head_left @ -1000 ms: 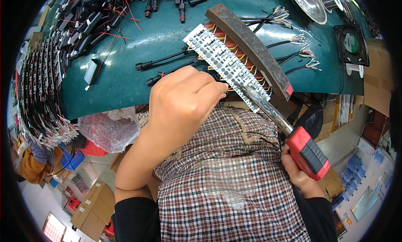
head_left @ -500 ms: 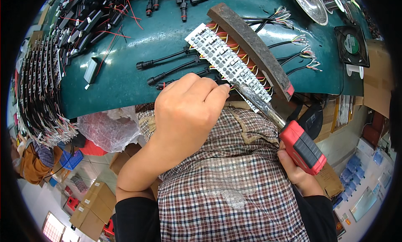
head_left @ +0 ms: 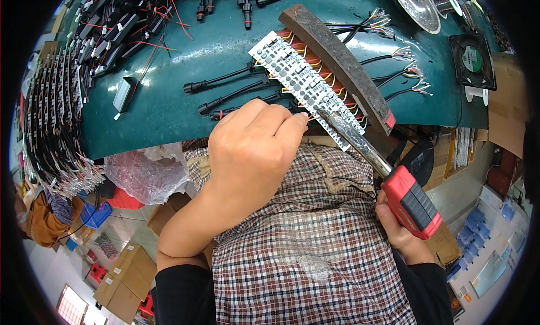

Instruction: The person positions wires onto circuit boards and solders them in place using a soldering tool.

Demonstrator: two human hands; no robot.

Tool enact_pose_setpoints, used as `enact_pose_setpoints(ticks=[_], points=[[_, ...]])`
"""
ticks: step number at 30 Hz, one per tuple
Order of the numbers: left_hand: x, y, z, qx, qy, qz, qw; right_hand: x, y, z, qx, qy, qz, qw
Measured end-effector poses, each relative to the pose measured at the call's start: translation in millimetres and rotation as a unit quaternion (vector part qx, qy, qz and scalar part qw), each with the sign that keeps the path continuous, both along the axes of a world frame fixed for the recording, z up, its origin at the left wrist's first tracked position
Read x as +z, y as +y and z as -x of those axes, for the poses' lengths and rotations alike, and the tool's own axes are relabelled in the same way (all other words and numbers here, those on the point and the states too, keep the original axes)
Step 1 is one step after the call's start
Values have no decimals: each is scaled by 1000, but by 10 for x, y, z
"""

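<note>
A strip of white circuit boards [head_left: 306, 83] lies slanted at the table's front edge, with short coloured wires along its far side. My left hand [head_left: 253, 139] is closed at the strip's near edge, thumb and forefinger pinched together; what they hold is hidden. Several black cables with round connectors [head_left: 211, 106] reach the strip from the left, one passing behind my knuckles. My right hand [head_left: 396, 229] grips the red and black handle of a soldering iron [head_left: 413, 204]. Its stained metal shaft points up-left, with the tip over the lower part of the strip.
A dark curved bar [head_left: 337, 60] lies along the strip's far side. Cables with bared wire ends [head_left: 402, 55] stick out beyond it. Black modules [head_left: 112, 32] pile up at far left, beside hanging wired strips [head_left: 53, 117]. A small fan [head_left: 472, 62] and solder spool [head_left: 448, 4] stand right.
The soldering iron has shifted slightly right and down in my right hand, and its shaft uncovers more of the strip's near end. My left hand and the boards stay nearly still.
</note>
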State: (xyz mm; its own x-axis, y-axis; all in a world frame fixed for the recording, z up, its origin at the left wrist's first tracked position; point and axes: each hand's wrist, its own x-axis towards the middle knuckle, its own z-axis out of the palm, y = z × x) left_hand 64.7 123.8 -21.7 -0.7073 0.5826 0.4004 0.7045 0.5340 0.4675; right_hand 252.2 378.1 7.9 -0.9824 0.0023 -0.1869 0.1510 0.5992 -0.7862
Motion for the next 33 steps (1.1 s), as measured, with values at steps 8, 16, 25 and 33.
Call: enact_pose_setpoints(ticks=[8, 16, 25, 33], points=[[3, -1, 2, -2, -4, -1, 1000, 10, -23, 7, -21, -1, 17, 1000], [-13, 10, 22, -1, -16, -20, 1000, 24, 1, -23, -23, -22, 13, 999], [-5, -32, 104, -14, -92, -23, 995, 6, 2, -88, -63, -22, 30, 997], [42, -7, 92, -13, -136, -36, 990, 36, 6, -54, -70, -37, 53, 995]])
